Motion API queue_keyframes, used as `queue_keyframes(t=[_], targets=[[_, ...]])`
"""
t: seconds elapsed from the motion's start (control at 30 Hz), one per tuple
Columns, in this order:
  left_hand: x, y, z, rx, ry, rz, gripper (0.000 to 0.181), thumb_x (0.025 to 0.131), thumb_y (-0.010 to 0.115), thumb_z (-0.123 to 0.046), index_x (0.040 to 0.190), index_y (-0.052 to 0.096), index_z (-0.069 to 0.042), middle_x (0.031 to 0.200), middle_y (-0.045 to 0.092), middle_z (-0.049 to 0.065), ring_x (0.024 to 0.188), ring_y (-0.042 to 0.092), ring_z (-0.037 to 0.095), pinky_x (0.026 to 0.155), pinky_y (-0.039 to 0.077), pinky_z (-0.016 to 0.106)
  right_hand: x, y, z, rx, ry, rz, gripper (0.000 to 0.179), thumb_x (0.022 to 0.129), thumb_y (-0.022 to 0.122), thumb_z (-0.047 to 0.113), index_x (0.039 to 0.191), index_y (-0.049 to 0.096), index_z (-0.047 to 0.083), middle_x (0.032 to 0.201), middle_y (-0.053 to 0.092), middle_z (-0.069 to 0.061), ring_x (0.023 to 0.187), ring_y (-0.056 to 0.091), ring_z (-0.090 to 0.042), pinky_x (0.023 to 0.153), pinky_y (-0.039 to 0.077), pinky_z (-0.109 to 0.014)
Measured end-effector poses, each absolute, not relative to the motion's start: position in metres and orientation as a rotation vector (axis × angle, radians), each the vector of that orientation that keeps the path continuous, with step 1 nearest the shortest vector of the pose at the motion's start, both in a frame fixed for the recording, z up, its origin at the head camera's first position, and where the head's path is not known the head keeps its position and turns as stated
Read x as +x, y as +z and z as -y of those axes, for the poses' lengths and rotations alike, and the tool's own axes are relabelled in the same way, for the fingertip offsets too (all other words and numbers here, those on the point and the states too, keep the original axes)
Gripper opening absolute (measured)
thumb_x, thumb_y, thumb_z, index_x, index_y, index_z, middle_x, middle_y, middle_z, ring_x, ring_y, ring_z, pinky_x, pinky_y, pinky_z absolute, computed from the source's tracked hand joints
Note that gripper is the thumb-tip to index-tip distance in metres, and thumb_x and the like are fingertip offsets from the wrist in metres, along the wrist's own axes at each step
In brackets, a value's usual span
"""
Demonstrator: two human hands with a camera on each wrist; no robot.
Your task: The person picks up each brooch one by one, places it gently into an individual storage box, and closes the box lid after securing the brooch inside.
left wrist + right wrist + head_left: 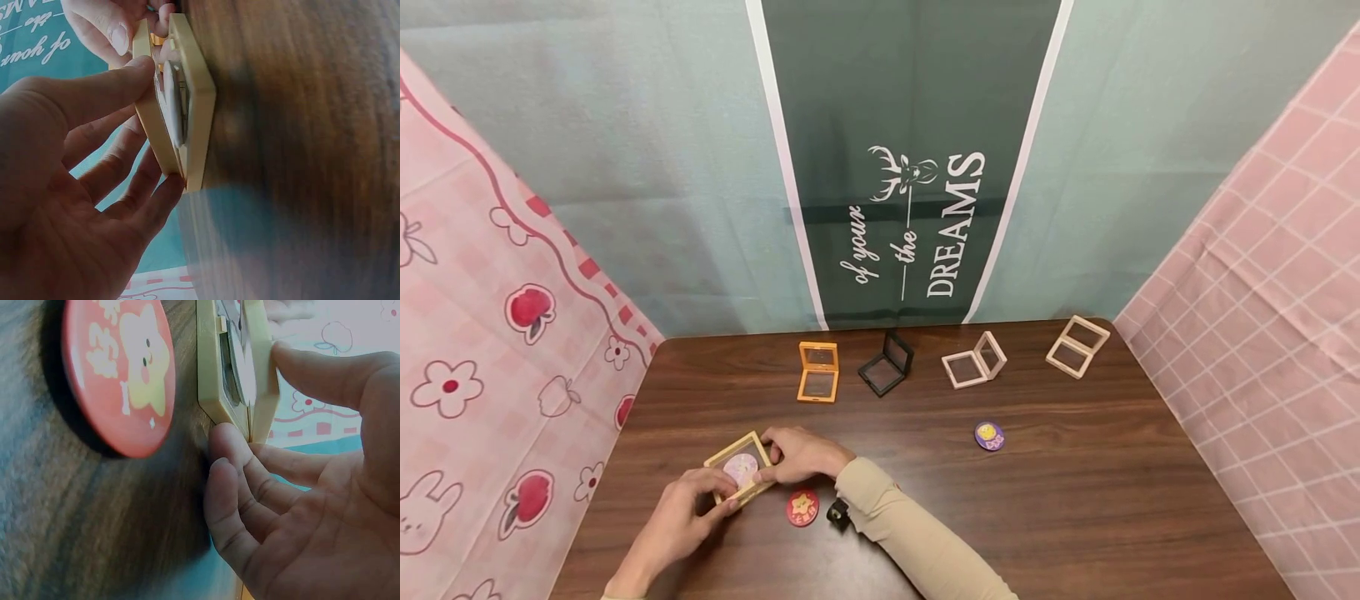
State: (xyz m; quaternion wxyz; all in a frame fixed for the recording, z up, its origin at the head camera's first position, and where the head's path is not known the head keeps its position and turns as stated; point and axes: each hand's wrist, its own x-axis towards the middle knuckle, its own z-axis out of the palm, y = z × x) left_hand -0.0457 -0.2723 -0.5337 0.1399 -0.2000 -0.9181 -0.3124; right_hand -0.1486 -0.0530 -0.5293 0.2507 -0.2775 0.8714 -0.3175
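Note:
A yellow hinged display case [747, 437] with clear film panels lies at the table's left front. Its two halves stand slightly apart in the left wrist view, with a round badge [173, 103] between them. From above, that badge looks pale pink and white. My left hand [677, 512] grips the case's near left side, thumb on the upper half's edge. At the opposite side my right hand [805, 454] holds the case by its edge, thumb against the upper half [265, 375]. A red badge with a yellow star figure [119, 375] lies on the table close to the right hand.
Along the back of the table stand open cases: an orange one [817, 386], a black one [883, 375], a pale pink one [965, 369] and a cream one [1070, 357]. A purple badge [989, 435] lies right of centre. Cloth hangs around the table.

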Motion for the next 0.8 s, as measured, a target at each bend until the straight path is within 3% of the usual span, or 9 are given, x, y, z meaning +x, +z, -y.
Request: queue_keyframes(t=[0.47, 0.73, 0.8], targets=[[-0.0438, -0.5397, 0.2723, -0.589, -0.846, 2.641, 0.036, 0.063, 0.098, 0.0, 0.08, 0.078, -0.024, 0.095, 0.073, -0.012, 0.093, 0.066, 0.014, 0.097, 0.036, 0.005, -0.1458, -0.5262, 0.0563, -0.781, -0.822, -2.41, 0.055, 0.091, 0.086, 0.032, 0.136, 0.062, 0.011, 0.09, 0.059, 0.012, 0.078, 0.053, -0.002, 0.073, 0.044, -0.016], [-0.044, -0.5393, 0.2715, -0.55, -0.823, 2.663, 0.036, 0.064, 0.1, -0.002, 0.08, 0.078, -0.026, 0.096, 0.074, -0.013, 0.095, 0.068, 0.017, 0.098, 0.044, 0.015, -0.1466, -0.5272, 0.0577, -0.749, -0.835, -2.405, 0.057, 0.089, 0.088, 0.03, 0.136, 0.061, 0.01, 0.089, 0.06, 0.012, 0.078, 0.053, -0.001, 0.073, 0.044, -0.016], [-0.0444, -0.5398, 0.271, -0.546, -0.818, 2.665, 0.035, 0.064, 0.1, -0.003, 0.079, 0.078, -0.026, 0.096, 0.074, -0.012, 0.095, 0.068, 0.017, 0.094, 0.049, 0.023, -0.1463, -0.527, 0.0572, -0.737, -0.848, -2.401, 0.057, 0.089, 0.089, 0.029, 0.135, 0.061, 0.01, 0.089, 0.06, 0.012, 0.077, 0.053, -0.001, 0.073, 0.044, -0.016]])
